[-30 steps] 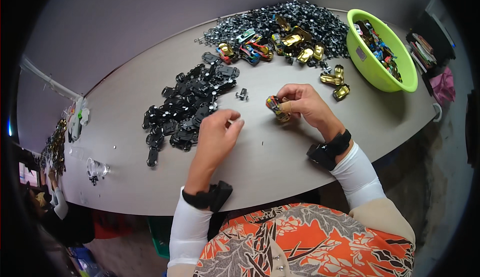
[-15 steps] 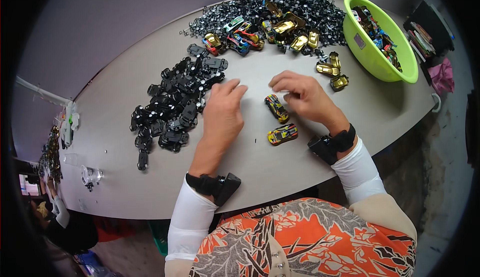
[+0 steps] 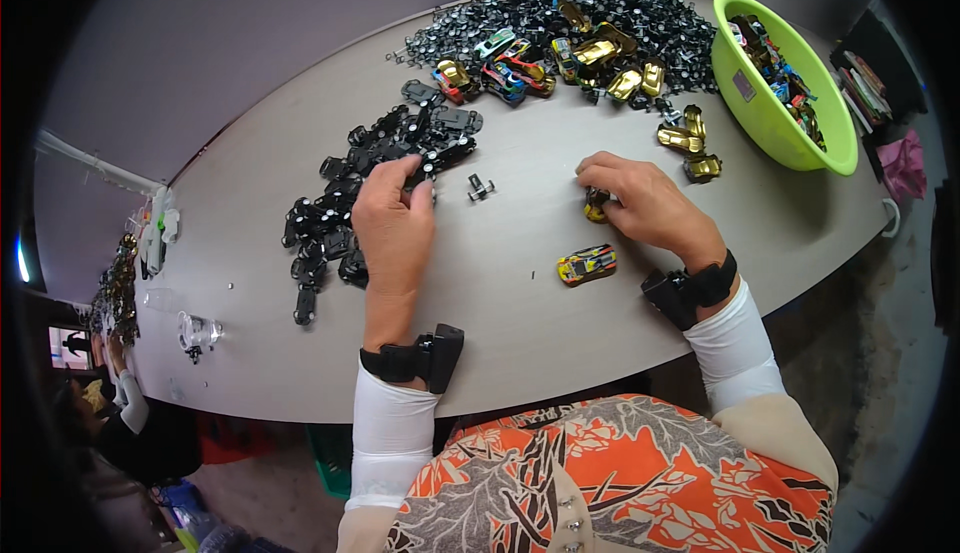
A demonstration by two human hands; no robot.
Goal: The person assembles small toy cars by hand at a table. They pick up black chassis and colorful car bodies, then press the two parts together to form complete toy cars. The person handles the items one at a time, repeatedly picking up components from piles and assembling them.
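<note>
My left hand (image 3: 392, 228) reaches into the heap of black toy car chassis (image 3: 375, 143), its thumb and fingers curled around one dark chassis that is mostly hidden. My right hand (image 3: 650, 203) grips a yellow and black toy car (image 3: 596, 211) against the table, the fingers covering much of it. Just below that hand lies a second toy car (image 3: 587, 265), yellow, black and red. Between my hands a small wheel-and-axle piece (image 3: 481, 187) rests by itself on the table.
Far back spreads a big pile of small wheel parts (image 3: 600, 13), with gold and colourful car bodies (image 3: 505, 78) along its front. A lime-green basin (image 3: 845, 158) of cars stands at the right, near several gold bodies (image 3: 682, 139). At left are a clear cup (image 3: 195, 331) and another person (image 3: 130, 403).
My left hand has moved left onto the black heap. My right hand has closed on the upper toy car. A wheel-and-axle piece now shows between the hands. The whole view has shifted slightly.
</note>
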